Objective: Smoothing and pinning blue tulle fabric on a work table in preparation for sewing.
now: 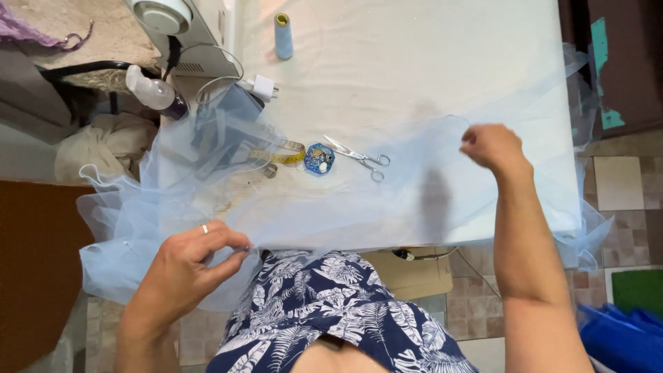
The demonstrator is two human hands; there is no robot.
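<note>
pale blue tulle (pixel 387 200) spread over white table (pixel 414 62). left hand (pixel 190 266) fingers pinch its near edge; right hand (pixel 492 146) fingers closed on its far part. scissors (pixel 359 157) lie between.

A white-covered table (pixel 414 62) fills the middle — bright, even light falls on it. Below lies a tiled floor (pixel 621 207) in beige and brown squares. A brown panel (pixel 34 276) stands at left, dark wood (pixel 621 55) at upper right.
</note>
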